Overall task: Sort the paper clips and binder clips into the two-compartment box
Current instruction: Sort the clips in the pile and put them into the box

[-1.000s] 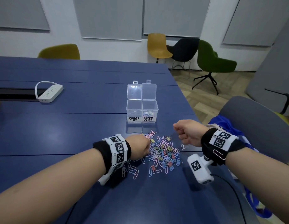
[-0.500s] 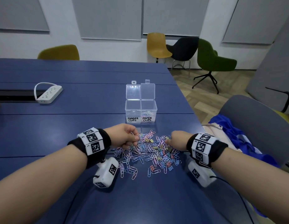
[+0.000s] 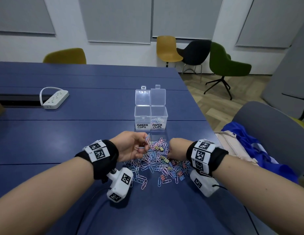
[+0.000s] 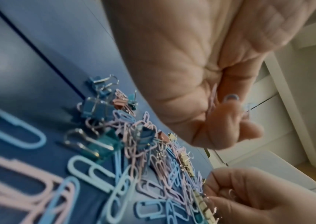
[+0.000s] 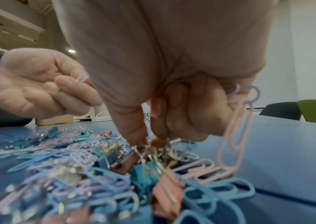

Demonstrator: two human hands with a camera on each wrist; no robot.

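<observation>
A clear two-compartment box [image 3: 151, 116] stands open on the blue table [image 3: 80, 136]; the compartment labelled PAPER CLIPS holds a few paper clips, and the BINDER CLIPS one looks empty. In front of it lies a mixed pile of pastel paper clips and small binder clips [image 3: 159, 164]. My left hand [image 3: 142, 146] hovers just above the pile's left side, gripping several paper clips [image 4: 229, 100] in curled fingers. My right hand [image 3: 171, 152] reaches down into the pile's right side. Pink paper clips [image 5: 235, 128] hang from its curled fingers, while thumb and forefinger touch a reddish binder clip [image 5: 158, 142].
A white power strip [image 3: 55, 99] lies at the far left by a cable slot. The table's right edge runs close to my right wrist. Beyond it stands a grey chair [image 3: 270, 126] with a beige bag [image 3: 232, 148] and blue cloth [image 3: 253, 150]. More chairs line the back wall.
My right hand has come down from beside the pile into it. My left hand has lifted off the pile with paper clips in its fingers.
</observation>
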